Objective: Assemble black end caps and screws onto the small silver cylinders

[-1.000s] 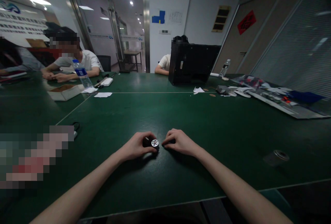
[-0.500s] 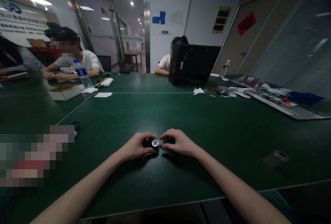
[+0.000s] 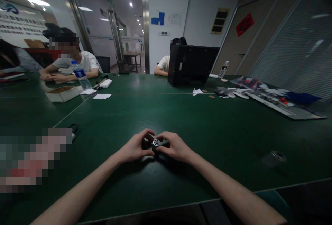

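A small black wheel with a silver spoked face [image 3: 156, 143] is just above or on the green table [image 3: 124, 114], spoked side up. My right hand [image 3: 173, 145] pinches it between thumb and fingertips from the right. On its other side, my left hand [image 3: 135, 146] curves around it with thumb and fingers apart, open. The left fingertips are very close to the wheel; whether one still touches it I cannot tell. The wheel's underside is hidden.
A grey metal cylinder [image 3: 275, 158] lies at the right. Farther back are a black monitor-like case [image 3: 192, 65], a water bottle [image 3: 81, 74], an open box [image 3: 63, 94], paper scraps [image 3: 102, 96] and a cluttered board [image 3: 287, 105]. People sit across the table.
The wheel has passed from my left hand's grip to my right hand's. My right hand moved left onto it, and my left fingers spread apart. The view shifted slightly.
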The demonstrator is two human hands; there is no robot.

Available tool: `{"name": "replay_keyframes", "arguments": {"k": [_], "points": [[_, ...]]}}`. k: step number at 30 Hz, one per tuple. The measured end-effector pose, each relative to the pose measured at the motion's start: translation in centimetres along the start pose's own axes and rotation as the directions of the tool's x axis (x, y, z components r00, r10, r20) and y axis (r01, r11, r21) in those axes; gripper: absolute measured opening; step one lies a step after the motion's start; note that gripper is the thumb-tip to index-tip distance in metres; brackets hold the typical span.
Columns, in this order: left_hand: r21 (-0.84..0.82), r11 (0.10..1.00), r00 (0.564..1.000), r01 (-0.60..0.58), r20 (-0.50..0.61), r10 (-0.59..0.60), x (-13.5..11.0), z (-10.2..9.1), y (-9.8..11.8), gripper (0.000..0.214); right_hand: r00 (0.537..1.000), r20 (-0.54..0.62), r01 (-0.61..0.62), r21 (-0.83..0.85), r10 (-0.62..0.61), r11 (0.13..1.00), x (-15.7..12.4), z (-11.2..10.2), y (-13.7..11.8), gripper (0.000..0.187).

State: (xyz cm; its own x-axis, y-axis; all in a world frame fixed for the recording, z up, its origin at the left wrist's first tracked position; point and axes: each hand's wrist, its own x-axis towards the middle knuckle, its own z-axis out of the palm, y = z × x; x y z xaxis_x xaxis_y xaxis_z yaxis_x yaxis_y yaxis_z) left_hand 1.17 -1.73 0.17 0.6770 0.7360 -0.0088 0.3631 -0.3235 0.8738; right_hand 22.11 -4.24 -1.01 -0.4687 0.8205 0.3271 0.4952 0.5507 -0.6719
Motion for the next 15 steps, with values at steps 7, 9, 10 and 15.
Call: {"name": "replay_keyframes", "arguments": {"k": [7,9,10,15], "points": [[0.055,0.996,0.998,0.065,-0.028,-0.063,-0.3,-0.3,0.4,0.055,0.944,-0.247,-0.253,-0.113,0.219,0.961,-3.8,-7.3,0.6,0.024],[0.061,0.996,0.998,0.062,-0.019,-0.061,-0.4,-0.3,0.6,0.053,0.906,-0.282,-0.375,-0.188,0.316,0.908,-6.3,-10.4,2.1,0.027],[0.066,0.996,0.998,0.059,-0.014,-0.059,-0.4,-0.3,0.7,0.052,0.882,-0.298,-0.436,-0.229,0.364,0.87,-7.6,-12.0,3.2,0.029],[0.115,0.992,0.999,0.045,0.003,-0.046,-0.5,-0.3,1.1,0.044,0.748,-0.365,-0.664,-0.4,0.555,0.632,-14.2,-19.6,9.7,0.04]]}}
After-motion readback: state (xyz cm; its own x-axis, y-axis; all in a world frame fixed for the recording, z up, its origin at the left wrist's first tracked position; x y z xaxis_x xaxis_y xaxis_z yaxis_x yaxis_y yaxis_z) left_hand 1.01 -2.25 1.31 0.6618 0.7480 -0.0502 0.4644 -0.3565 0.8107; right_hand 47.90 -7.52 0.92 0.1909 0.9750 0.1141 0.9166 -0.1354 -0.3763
